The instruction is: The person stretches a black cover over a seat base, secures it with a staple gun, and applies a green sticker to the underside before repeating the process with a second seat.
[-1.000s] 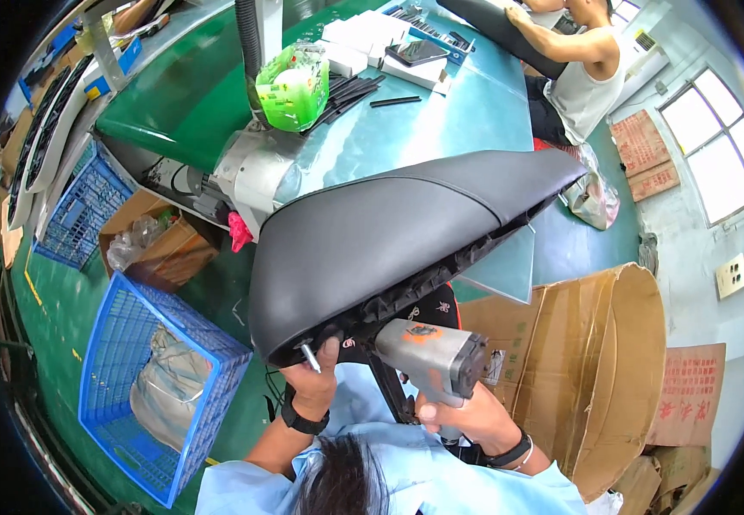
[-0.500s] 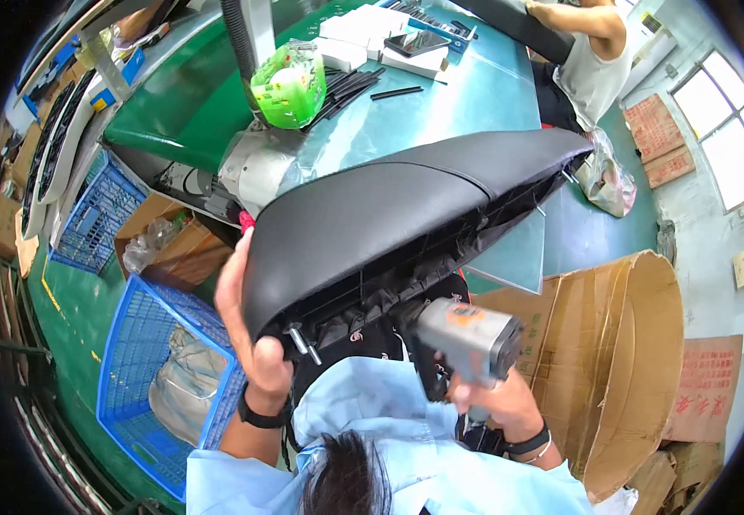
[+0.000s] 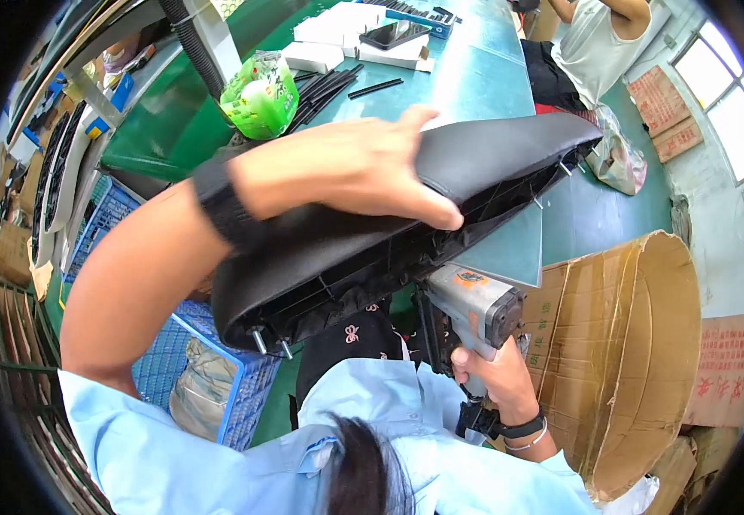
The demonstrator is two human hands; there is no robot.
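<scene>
In the head view the left hand (image 3: 346,167) lies spread flat on top of the long black seat (image 3: 492,154), fingers wrapping over its near edge. The seat lies tilted over the green tabletop (image 3: 475,77), its underside facing the person. Below it the right hand (image 3: 496,378) is closed around the grip of a grey and orange staple gun (image 3: 475,309), whose nose seems to touch the seat's lower rim. A blue basket (image 3: 209,378) sits under the left forearm, a cardboard drum (image 3: 638,360) beside the right hand

A cardboard drum (image 3: 638,360) and blue crate (image 3: 209,378) crowd the seat (image 3: 492,163).
</scene>
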